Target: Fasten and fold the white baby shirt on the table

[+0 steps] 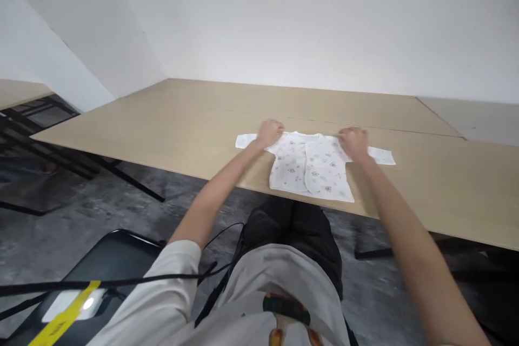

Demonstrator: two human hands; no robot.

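Note:
A small white baby shirt (310, 167) with a scattered print lies flat on the table, neckline toward the wall and hem by the near edge. Its front opening runs down the middle, and both long sleeves are spread sideways. My left hand (271, 133), fingers curled closed, grips the cloth at the left shoulder. At the opposite shoulder my right hand (354, 142) is closed on the cloth too, slightly blurred. The hands cover the upper part of each sleeve; the cuffs show beyond them.
The light wooden table (182, 119) reaches back to a white wall (316, 27). A black chair (117, 254) stands at lower left, with a white device (75, 305) and yellow tape (65, 319). A black cable (154, 279) crosses before my left arm.

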